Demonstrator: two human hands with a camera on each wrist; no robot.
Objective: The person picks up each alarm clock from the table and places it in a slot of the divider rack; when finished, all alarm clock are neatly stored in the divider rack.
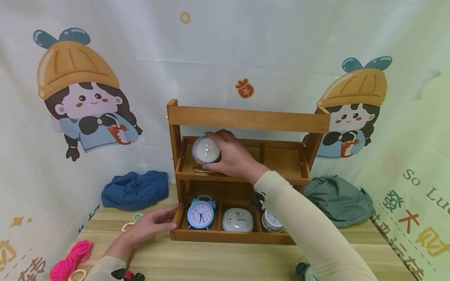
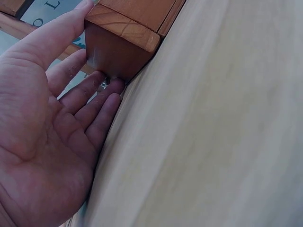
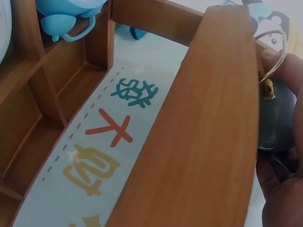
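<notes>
My right hand (image 1: 237, 156) grips a round alarm clock (image 1: 205, 150) with a pale purple rim, at the left compartment of the wooden shelf's (image 1: 246, 119) upper tier. In the right wrist view that hand (image 3: 284, 189) shows only partly, past a wooden board, with the clock's dark body (image 3: 274, 118) and a thin looped cord. Against the shelf's lower left side rests my left hand (image 1: 151, 224), its thumb on the front edge and its fingers along the side panel (image 2: 109, 54). On the lower tier stand a blue twin-bell clock (image 1: 200, 214), a white rounded clock (image 1: 237, 219) and a white round clock (image 1: 270, 221), partly behind my right forearm.
Blue cloth (image 1: 135, 190) lies left of the shelf, green cloth (image 1: 339, 201) right. Pink yarn (image 1: 72, 259) and rings (image 1: 77, 275) are at the table's left. Another dark clock (image 1: 307, 272) shows at the bottom, partly covered by my right sleeve. A printed curtain (image 1: 211, 58) hangs behind.
</notes>
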